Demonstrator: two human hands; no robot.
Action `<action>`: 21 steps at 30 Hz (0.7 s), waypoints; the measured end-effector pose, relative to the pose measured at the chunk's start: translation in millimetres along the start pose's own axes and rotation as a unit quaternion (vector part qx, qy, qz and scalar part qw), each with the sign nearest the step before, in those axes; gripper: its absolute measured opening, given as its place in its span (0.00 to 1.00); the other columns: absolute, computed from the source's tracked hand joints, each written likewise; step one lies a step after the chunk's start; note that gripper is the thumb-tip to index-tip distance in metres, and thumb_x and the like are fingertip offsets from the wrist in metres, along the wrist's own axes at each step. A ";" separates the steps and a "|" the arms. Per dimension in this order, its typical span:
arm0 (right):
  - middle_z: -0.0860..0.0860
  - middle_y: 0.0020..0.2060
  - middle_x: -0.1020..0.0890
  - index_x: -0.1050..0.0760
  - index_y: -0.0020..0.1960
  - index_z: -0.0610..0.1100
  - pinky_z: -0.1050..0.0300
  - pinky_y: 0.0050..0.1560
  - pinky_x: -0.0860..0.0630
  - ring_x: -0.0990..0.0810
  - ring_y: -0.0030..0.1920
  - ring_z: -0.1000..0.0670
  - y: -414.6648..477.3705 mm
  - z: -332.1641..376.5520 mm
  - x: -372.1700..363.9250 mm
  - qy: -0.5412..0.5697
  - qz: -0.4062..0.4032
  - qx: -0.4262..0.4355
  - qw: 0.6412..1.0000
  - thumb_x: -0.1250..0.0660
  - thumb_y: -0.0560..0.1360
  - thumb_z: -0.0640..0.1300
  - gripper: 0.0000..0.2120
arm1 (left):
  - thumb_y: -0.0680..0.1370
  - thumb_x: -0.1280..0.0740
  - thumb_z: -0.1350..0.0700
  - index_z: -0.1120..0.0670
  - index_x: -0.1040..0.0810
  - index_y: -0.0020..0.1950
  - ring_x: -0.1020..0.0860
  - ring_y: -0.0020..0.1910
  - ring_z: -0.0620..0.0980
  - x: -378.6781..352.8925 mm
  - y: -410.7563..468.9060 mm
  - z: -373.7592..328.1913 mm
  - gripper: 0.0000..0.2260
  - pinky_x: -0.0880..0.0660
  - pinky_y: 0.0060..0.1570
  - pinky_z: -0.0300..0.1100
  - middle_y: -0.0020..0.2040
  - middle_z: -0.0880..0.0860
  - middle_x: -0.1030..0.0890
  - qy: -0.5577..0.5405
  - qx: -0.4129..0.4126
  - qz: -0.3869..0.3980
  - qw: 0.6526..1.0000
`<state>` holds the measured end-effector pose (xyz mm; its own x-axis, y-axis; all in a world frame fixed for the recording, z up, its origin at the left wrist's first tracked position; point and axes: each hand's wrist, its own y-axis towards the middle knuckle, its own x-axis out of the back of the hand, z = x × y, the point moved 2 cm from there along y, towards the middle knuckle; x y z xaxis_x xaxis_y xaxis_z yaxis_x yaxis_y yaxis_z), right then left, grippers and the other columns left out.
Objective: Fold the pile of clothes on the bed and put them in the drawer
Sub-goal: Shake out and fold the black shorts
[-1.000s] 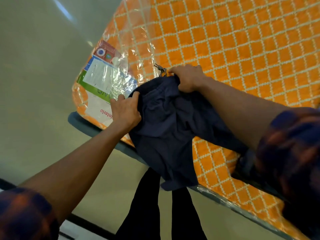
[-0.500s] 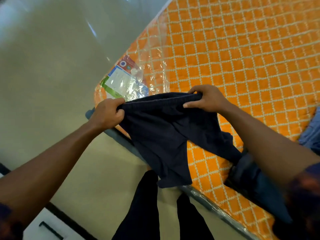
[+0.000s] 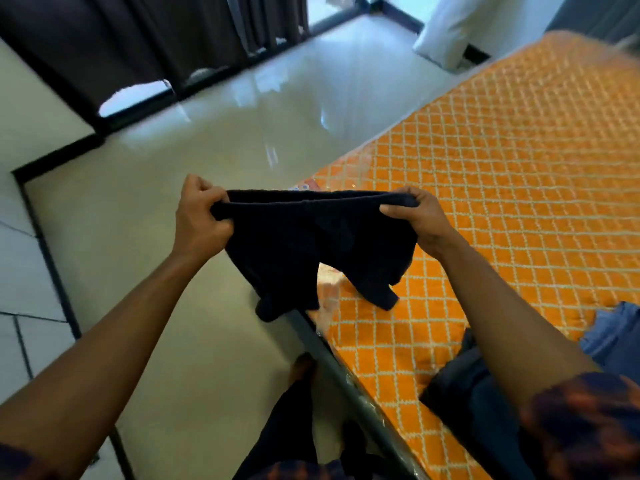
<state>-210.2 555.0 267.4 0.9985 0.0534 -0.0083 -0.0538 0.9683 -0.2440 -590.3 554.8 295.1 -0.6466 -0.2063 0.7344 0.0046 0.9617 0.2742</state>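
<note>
While both fists clench its waistband, the dark shorts (image 3: 318,244) hang over the edge of the bed (image 3: 519,188). Left hand (image 3: 201,216) grips one end, right hand (image 3: 420,216) the other. More clothes (image 3: 460,386) lie on the mattress near the right arm.

Both hands (image 3: 201,216) (image 3: 420,220) hold up dark shorts (image 3: 311,244), apparently.

The right forearm (image 3: 512,323) is covering most of the clothes pile (image 3: 460,403) at lower right, and the frame edge is chopping off the rest. The dark shorts (image 3: 311,244) are hiding nearly all of the mattress label (image 3: 306,184).
</note>
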 end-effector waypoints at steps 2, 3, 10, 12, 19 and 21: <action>0.48 0.39 0.18 0.22 0.45 0.43 0.54 0.42 0.19 0.17 0.39 0.49 -6.2 24.7 -11.4 0.000 0.016 0.037 0.999 0.25 0.70 0.30 0.11 | 0.62 0.36 0.62 0.54 0.25 0.35 0.33 0.43 0.43 32.3 -9.5 -11.0 0.05 0.35 0.42 0.24 0.47 0.55 0.30 -0.011 0.002 -0.014 1.000; 0.47 0.39 0.17 0.21 0.46 0.43 0.54 0.43 0.19 0.17 0.40 0.48 -10.9 36.3 -16.5 -0.006 0.037 0.051 0.998 0.25 0.70 0.31 0.10 | 0.62 0.36 0.61 0.50 0.27 0.34 0.32 0.44 0.44 48.6 -15.5 -13.5 0.06 0.33 0.43 0.27 0.46 0.54 0.28 -0.006 0.011 -0.004 1.000; 0.48 0.36 0.16 0.16 0.44 0.43 0.58 0.39 0.20 0.17 0.36 0.49 -42.5 102.1 -60.6 0.032 0.197 0.095 0.975 0.22 0.65 0.36 0.09 | 0.58 0.23 0.54 0.59 0.23 0.44 0.21 0.37 0.47 155.8 -88.4 -25.8 0.19 0.25 0.38 0.43 0.37 0.53 0.21 -0.186 0.148 0.106 0.966; 0.47 0.39 0.15 0.18 0.48 0.41 0.56 0.41 0.19 0.16 0.40 0.48 -47.4 113.0 -77.1 0.050 0.232 0.087 0.968 0.23 0.67 0.40 0.11 | 0.60 0.21 0.53 0.66 0.24 0.56 0.18 0.46 0.54 175.7 -101.2 -26.1 0.30 0.21 0.43 0.44 0.47 0.58 0.19 -0.264 0.168 0.112 0.943; 0.54 0.39 0.15 0.18 0.50 0.44 0.59 0.45 0.21 0.16 0.43 0.53 -51.5 135.4 -149.7 -0.120 0.200 0.197 0.952 0.29 0.77 0.35 0.05 | 0.74 0.25 0.64 0.61 0.27 0.62 0.19 0.50 0.58 230.4 -133.6 -5.5 0.19 0.19 0.49 0.51 0.52 0.62 0.20 -0.202 0.197 0.011 0.959; 0.50 0.41 0.16 0.19 0.52 0.43 0.58 0.45 0.20 0.17 0.43 0.50 -50.7 139.3 -165.2 -0.034 0.279 0.141 0.949 0.31 0.77 0.36 0.05 | 0.71 0.25 0.67 0.53 0.28 0.67 0.18 0.51 0.57 254.8 -138.4 7.9 0.27 0.17 0.48 0.48 0.55 0.59 0.19 -0.338 0.214 0.053 0.915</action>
<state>-373.2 531.1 416.2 0.8118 0.5839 0.0048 -0.5834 0.8107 0.0497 -761.7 370.6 439.5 -0.9845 -0.0888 0.1515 -0.1119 0.9821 -0.1514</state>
